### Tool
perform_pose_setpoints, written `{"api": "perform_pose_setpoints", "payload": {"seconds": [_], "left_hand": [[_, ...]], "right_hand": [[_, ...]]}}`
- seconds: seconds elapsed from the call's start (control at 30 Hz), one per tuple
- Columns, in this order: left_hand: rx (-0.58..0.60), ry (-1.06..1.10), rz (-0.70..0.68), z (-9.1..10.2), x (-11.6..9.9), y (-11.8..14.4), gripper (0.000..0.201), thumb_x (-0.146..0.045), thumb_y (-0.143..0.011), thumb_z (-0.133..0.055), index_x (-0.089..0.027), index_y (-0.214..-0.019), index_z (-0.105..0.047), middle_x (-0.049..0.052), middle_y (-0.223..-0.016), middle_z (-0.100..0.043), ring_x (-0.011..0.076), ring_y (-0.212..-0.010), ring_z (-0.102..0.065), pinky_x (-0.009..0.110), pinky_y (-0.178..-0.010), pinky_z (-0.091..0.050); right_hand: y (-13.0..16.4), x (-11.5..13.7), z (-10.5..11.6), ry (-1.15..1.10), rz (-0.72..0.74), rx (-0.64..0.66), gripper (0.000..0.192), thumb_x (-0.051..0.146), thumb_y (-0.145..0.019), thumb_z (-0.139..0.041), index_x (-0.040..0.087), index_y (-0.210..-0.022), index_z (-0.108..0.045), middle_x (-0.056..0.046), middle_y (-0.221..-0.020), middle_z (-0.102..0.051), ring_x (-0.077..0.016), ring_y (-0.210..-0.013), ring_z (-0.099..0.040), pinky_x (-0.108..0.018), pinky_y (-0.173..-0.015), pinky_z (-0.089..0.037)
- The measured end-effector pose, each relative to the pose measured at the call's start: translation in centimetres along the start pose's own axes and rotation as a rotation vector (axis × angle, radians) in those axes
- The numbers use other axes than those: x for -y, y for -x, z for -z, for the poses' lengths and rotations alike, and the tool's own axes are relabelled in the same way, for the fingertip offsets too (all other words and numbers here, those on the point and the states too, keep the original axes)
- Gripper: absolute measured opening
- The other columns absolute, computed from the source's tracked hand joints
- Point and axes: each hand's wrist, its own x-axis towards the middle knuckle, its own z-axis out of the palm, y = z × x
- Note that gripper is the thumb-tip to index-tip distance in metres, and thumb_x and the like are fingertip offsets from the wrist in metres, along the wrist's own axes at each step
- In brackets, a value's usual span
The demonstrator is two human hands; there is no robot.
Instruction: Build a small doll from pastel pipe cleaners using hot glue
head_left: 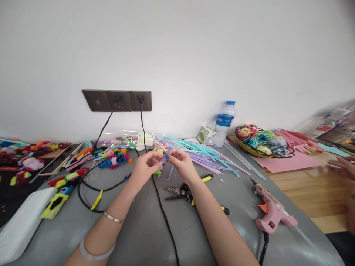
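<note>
My left hand [145, 166] and my right hand [181, 164] meet above the middle of the grey table. Between the left fingertips is a small pastel pipe-cleaner figure [160, 150], pale yellow and pink. My right fingers pinch a purple pipe cleaner [169, 151] against it. Fingers cover part of both pieces. Just behind my hands lies a loose bundle of purple, teal and pink pipe cleaners [206, 155]. Pliers [183, 190] with black and yellow handles rest beneath my right forearm, which hides part of them.
A pink glue gun [273, 212] lies at right. Behind stand a water bottle [224, 125] and a small green-white box [206, 135]. A basket of flowers [263, 142] sits farther right, near another person's hand [344, 167]. Black cables [163, 210] cross the table; finished figures [113, 161] lie left.
</note>
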Motion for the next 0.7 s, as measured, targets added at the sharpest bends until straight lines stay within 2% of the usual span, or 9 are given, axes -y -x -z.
{"api": "perform_pose_setpoints", "payload": {"seconds": [0.23, 0.47, 0.57, 0.63, 0.7], "left_hand": [[-0.085, 0.028, 0.003, -0.2, 0.3, -0.2, 0.017, -0.032, -0.072, -0.072, -0.017, -0.081, -0.073, 0.003, -0.073, -0.07, 0.015, -0.063, -0.06, 0.025, -0.059, -0.05], [-0.122, 0.069, -0.006, -0.1, 0.4, -0.4, 0.013, -0.028, -0.069, -0.075, -0.018, -0.076, -0.074, 0.003, -0.076, -0.071, 0.0153, -0.068, -0.059, 0.024, -0.06, -0.046], [-0.161, 0.247, 0.084, -0.7, 0.1, -0.2, 0.021, -0.028, -0.065, -0.08, -0.017, -0.082, -0.075, 0.003, -0.078, -0.071, 0.0127, -0.065, -0.057, 0.022, -0.055, -0.043], [-0.178, 0.443, 0.199, -1.4, -0.2, 0.0, 0.032, -0.03, -0.062, -0.085, -0.017, -0.089, -0.076, 0.002, -0.078, -0.071, 0.0104, -0.062, -0.056, 0.021, -0.053, -0.042], [-0.156, 0.632, 0.291, -2.0, -0.5, 0.2, 0.036, -0.033, -0.058, -0.09, -0.017, -0.086, -0.076, -0.001, -0.068, -0.066, 0.0083, -0.056, -0.053, 0.021, -0.052, -0.043]], "right_hand": [[0.0, 0.2, -0.2, -0.021, -0.03, -0.009, 0.028, 0.043, -0.065, -0.088, 0.022, -0.072, -0.071, 0.0, -0.077, -0.071, -0.0142, -0.068, -0.059, -0.03, -0.07, -0.05], [0.1, 0.2, -0.2, 0.018, -0.067, -0.001, 0.028, 0.043, -0.067, -0.086, 0.021, -0.076, -0.071, 0.0, -0.074, -0.07, -0.0142, -0.067, -0.061, -0.028, -0.068, -0.048], [0.1, 0.2, -0.1, 0.048, -0.032, -0.026, 0.03, 0.044, -0.068, -0.085, 0.022, -0.079, -0.068, 0.0, -0.074, -0.068, -0.0161, -0.069, -0.062, -0.029, -0.067, -0.048], [0.0, 0.3, -0.2, 0.064, 0.056, -0.055, 0.029, 0.045, -0.069, -0.084, 0.023, -0.079, -0.067, 0.0, -0.076, -0.068, -0.0173, -0.071, -0.063, -0.031, -0.069, -0.049], [0.0, 0.4, -0.3, 0.106, 0.179, -0.059, 0.025, 0.043, -0.071, -0.083, 0.024, -0.078, -0.068, -0.001, -0.079, -0.068, -0.0189, -0.077, -0.063, -0.033, -0.074, -0.051]]}}
